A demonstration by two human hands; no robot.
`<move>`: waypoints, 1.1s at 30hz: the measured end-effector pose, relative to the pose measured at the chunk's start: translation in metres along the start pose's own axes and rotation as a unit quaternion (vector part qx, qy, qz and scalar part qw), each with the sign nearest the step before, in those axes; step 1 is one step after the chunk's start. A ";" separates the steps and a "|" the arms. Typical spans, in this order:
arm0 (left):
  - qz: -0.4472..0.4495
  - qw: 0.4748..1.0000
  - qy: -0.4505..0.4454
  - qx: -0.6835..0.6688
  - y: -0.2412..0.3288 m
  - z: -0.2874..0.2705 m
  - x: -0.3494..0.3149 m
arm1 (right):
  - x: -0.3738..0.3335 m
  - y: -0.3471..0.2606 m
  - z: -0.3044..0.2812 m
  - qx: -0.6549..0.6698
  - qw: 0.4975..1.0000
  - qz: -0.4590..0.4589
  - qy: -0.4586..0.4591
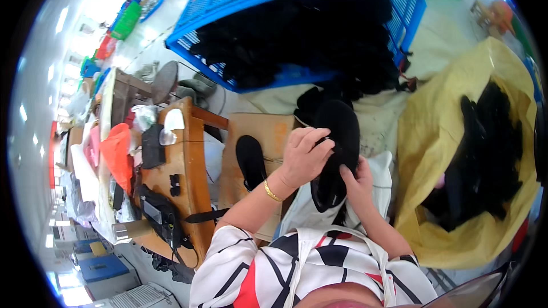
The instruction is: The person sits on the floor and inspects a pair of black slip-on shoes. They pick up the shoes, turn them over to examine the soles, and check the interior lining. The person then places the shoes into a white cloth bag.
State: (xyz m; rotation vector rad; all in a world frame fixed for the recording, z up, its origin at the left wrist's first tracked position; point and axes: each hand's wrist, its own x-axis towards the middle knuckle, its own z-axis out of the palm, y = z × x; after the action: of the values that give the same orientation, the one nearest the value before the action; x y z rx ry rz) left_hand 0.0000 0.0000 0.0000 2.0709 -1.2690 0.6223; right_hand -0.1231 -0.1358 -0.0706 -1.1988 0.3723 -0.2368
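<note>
A black shoe (342, 128) is in front of your chest, near the middle of the view, its rounded end pointing away from you and its near end reaching down between your wrists. Your right hand (358, 185) is closed on its right edge, low down, with the thumb lying on the upper face and the other fingers mostly hidden behind. Your left hand (308, 157) is at the shoe's left side, back of the hand up, knuckles bent and fingertips curled in against the dark surface; you cannot tell from this view whether they pinch something or only press. Your left forearm slants up and inward from the lower left, a gold bracelet (272, 191) at the wrist; your right forearm leans up and inward from the lower right, its elbow bent. Both come out of short, patterned white sleeves. To the left of your left hand, a second black shoe (250, 159) lies on a cardboard sheet (274, 125), beside a wooden counter (194, 159) that carries a black bag (162, 217). Beyond the held shoe, a blue crate (214, 3) is heaped with black items, and to your right an open yellow sack (425, 137) holds more dark pieces.
</note>
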 end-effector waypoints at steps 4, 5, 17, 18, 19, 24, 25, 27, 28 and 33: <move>-0.025 0.998 -0.041 -0.042 -0.018 -0.010 0.011 | 0.005 -0.014 0.018 0.007 1.000 0.008 -0.014; -0.029 0.997 -0.060 -0.041 -0.022 -0.021 0.014 | 0.003 -0.021 0.027 -0.005 1.000 0.014 -0.018; -0.121 0.990 0.072 -0.024 -0.015 -0.010 0.021 | -0.003 -0.042 0.035 -0.052 0.997 -0.025 -0.045; -0.196 0.975 0.080 -0.066 -0.011 -0.012 0.019 | -0.004 -0.042 0.033 -0.033 0.998 -0.017 -0.046; -0.252 0.959 0.070 -0.105 -0.013 -0.013 0.017 | -0.004 -0.041 0.031 -0.015 0.999 -0.008 -0.047; -0.426 0.729 0.137 -0.518 -0.013 -0.016 0.016 | -0.009 -0.040 0.029 0.031 0.998 0.012 -0.057; -0.428 0.719 0.141 -0.529 -0.014 -0.016 0.015 | -0.010 -0.040 0.029 0.036 0.997 0.016 -0.061; -0.434 0.697 0.150 -0.551 -0.017 -0.016 0.010 | -0.010 -0.040 0.030 0.044 0.997 0.018 -0.066; -0.434 0.705 0.141 -0.544 -0.017 -0.017 0.010 | -0.010 -0.041 0.031 0.048 0.997 0.014 -0.066; -0.332 0.798 0.128 -0.487 -0.009 -0.026 0.023 | -0.003 -0.025 0.021 0.095 0.994 0.027 -0.052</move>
State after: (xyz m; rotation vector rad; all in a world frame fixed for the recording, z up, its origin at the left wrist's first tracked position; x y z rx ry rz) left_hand 0.0161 0.0082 0.0313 1.3085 -0.4291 -0.1063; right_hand -0.1170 -0.1258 -0.0403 -1.0082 0.2834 -0.1582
